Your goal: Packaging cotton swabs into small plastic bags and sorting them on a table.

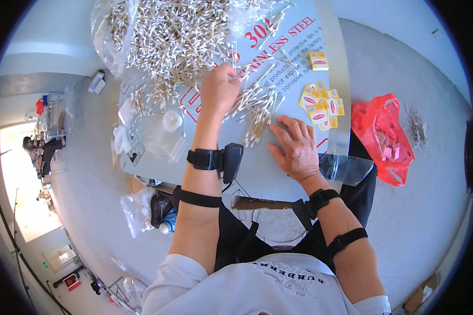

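Observation:
A large heap of cotton swabs [168, 39] with white tips and thin pale sticks covers the far left of the metal-topped table [220, 163]. My left hand [219, 90] is at the heap's right edge, fingers curled and pinched together; what lies between the fingertips is too small to make out. A smaller loose bunch of swabs [257, 118] lies between my two hands, its sticks roughly side by side. Beside that bunch, my right hand [295, 149] rests palm down on the tabletop, fingers spread and holding nothing.
Yellow-and-white small packets [320, 107] lie scattered at the right, with a yellow box [318, 61] beyond. A round white lid-like piece [172, 121] and clear plastic bag [165, 142] sit left. A red plastic bag [386, 139] stands on the floor at right.

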Available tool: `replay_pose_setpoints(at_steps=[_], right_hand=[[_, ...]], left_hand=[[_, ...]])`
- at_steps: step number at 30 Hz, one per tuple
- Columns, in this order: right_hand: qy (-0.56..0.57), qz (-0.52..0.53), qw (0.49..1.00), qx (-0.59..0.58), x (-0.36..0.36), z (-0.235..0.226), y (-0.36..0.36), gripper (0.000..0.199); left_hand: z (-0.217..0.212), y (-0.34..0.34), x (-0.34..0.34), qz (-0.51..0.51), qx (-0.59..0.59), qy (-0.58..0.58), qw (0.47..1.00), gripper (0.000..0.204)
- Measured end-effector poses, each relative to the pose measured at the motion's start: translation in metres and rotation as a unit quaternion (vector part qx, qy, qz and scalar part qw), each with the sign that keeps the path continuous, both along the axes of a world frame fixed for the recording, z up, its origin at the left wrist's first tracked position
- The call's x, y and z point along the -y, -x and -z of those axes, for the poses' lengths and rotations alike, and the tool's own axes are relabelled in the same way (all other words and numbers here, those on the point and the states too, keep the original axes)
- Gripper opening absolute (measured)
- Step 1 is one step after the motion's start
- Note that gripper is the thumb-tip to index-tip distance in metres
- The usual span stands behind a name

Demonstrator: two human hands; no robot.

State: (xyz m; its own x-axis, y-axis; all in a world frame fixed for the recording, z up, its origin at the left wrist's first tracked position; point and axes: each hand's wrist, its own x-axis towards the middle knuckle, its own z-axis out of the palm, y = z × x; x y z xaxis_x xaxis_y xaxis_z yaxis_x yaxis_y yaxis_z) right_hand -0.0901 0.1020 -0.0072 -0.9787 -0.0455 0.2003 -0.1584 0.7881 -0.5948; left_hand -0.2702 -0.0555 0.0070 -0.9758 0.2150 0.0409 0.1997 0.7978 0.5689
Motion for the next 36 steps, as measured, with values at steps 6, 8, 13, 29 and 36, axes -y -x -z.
replay_pose_setpoints(at_steps=[6, 8, 13, 29, 36], right_hand=[[-0.001, 0.002, 1.000, -0.004, 0.004, -0.001, 0.000, 0.040], [-0.001, 0.001, 1.000, -0.006, 0.006, -0.001, 0.001, 0.040], [-0.006, 0.007, 1.000, 0.006, 0.000, 0.002, -0.001, 0.039], [-0.004, 0.008, 1.000, 0.006, 0.002, 0.001, 0.001, 0.040], [-0.006, 0.005, 1.000, 0.005, 0.003, -0.001, 0.002, 0.038]], left_hand=[[-0.002, 0.030, 0.014, -0.077, 0.000, -0.004, 0.997, 0.031], [-0.002, 0.031, 0.005, -0.086, -0.002, 0.058, 0.995, 0.040], [-0.009, 0.012, -0.020, -0.007, 0.100, 0.131, 0.986, 0.033], [-0.023, 0.064, 0.038, -0.141, -0.040, 0.182, 0.972, 0.046], [-0.013, 0.054, 0.016, -0.040, -0.009, 0.054, 0.998, 0.025]])
